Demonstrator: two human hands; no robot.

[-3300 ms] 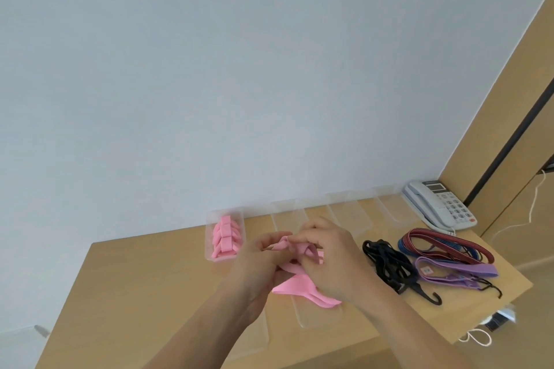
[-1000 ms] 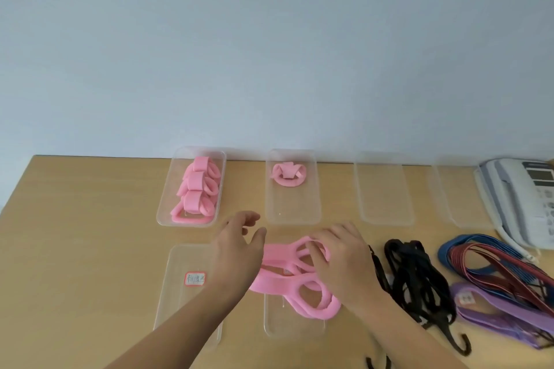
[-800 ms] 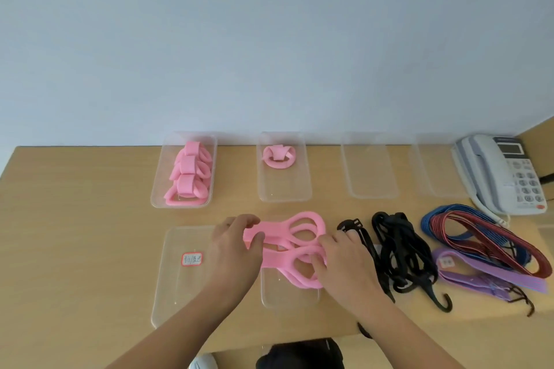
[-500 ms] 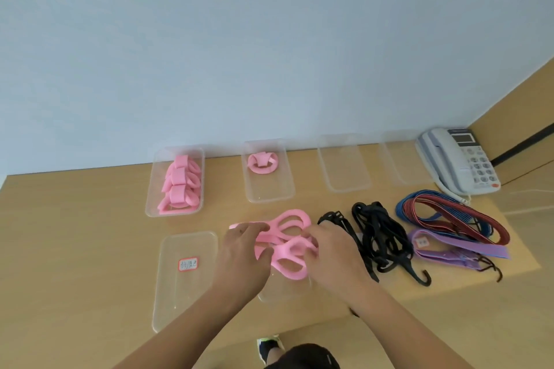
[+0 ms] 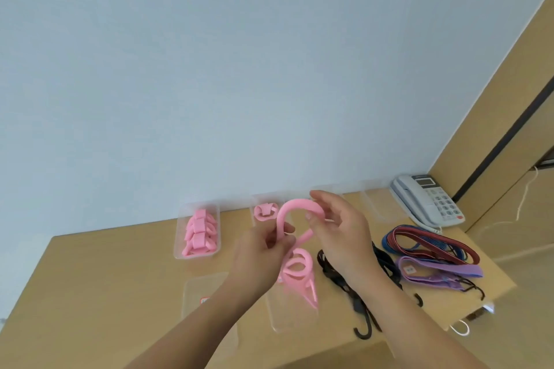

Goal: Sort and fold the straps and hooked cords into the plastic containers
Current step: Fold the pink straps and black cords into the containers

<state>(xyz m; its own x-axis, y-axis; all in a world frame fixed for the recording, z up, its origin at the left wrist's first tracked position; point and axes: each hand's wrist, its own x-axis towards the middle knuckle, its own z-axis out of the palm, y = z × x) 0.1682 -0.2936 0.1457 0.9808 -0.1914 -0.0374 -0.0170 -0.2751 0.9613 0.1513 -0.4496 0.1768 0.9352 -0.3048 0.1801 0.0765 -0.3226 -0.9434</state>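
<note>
Head view: a pink flat elastic strap [image 5: 295,213] is pinched above the wooden table's [image 5: 105,272] middle by the left hand [image 5: 263,252] and right hand [image 5: 338,231]. Folded pink straps are held in two clear plastic containers [image 5: 180,249] at the far edge; black hooked cords [image 5: 344,281] and coloured straps [image 5: 431,246] remain unsorted near the right edge.

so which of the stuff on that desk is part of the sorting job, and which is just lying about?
Job:
- pink strap, gripped by left hand and right hand
- folded pink straps in container
- black hooked cords
- red and blue cords
- purple strap

Lying about:
- desk phone
</note>
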